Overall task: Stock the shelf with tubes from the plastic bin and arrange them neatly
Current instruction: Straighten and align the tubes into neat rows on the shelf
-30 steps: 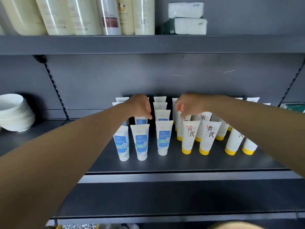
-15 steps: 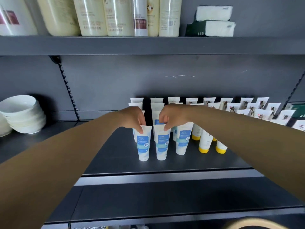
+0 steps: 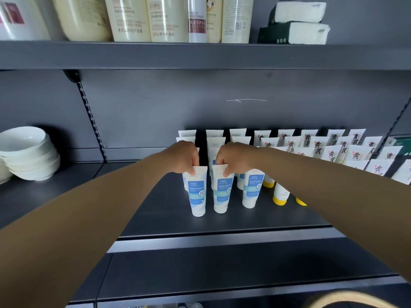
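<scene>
On the dark grey metal shelf (image 3: 155, 210), near its middle, two white plastic tubes with blue labels stand upright on their caps at the front of three short files: the left front tube (image 3: 197, 192) and the middle front tube (image 3: 222, 190), just beside each other but apart. The left hand (image 3: 183, 157) pinches the flat crimped top of the left front tube between thumb and curled fingers; the right hand (image 3: 235, 157) pinches the top of the middle front tube the same way, so each grip is closed on its own tube. A third blue-labelled tube (image 3: 252, 188) stands free just to the right, partly under the right forearm. More white tubes (image 3: 214, 138) of the same kind line up behind, reaching to the back wall. Right of them stand rows of white tubes with yellow caps (image 3: 281, 195) and black characters, running to the right edge. Stacked white bowls (image 3: 26, 152) sit far left on the same shelf. Above, an upper shelf (image 3: 200, 55) carries cream bottles (image 3: 131, 18) and two tissue packs (image 3: 295, 25).
</scene>
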{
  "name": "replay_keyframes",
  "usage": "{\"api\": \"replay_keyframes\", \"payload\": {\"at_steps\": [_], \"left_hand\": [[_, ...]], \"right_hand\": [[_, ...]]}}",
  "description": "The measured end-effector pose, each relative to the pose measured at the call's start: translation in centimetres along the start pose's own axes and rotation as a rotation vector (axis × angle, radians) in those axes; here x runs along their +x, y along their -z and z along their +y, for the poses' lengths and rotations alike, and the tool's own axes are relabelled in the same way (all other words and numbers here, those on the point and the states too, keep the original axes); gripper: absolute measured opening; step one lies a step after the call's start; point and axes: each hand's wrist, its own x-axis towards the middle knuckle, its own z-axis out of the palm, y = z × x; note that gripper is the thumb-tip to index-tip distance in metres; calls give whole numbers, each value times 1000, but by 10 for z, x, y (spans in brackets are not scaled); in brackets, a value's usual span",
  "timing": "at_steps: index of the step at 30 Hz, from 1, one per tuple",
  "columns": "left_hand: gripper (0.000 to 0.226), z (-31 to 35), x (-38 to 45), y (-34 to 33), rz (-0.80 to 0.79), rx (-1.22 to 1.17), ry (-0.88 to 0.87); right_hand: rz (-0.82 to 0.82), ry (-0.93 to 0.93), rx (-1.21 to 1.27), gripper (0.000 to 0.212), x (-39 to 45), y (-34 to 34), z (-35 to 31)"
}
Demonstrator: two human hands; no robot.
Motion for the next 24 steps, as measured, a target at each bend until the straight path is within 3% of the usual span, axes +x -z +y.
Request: {"api": "replay_keyframes", "payload": {"at_steps": [12,18,24], "left_hand": [[17,-21,1,3,43,4,64],[20,-23,1,2,57,-20,71],[19,-20,3,3,38,-14,70]], "right_hand": [[-13,-32,18,21,14,-2,2],[-66,-42,-2,11,19,0,8],[-73,-48,21,21,18,-1,8]]}}
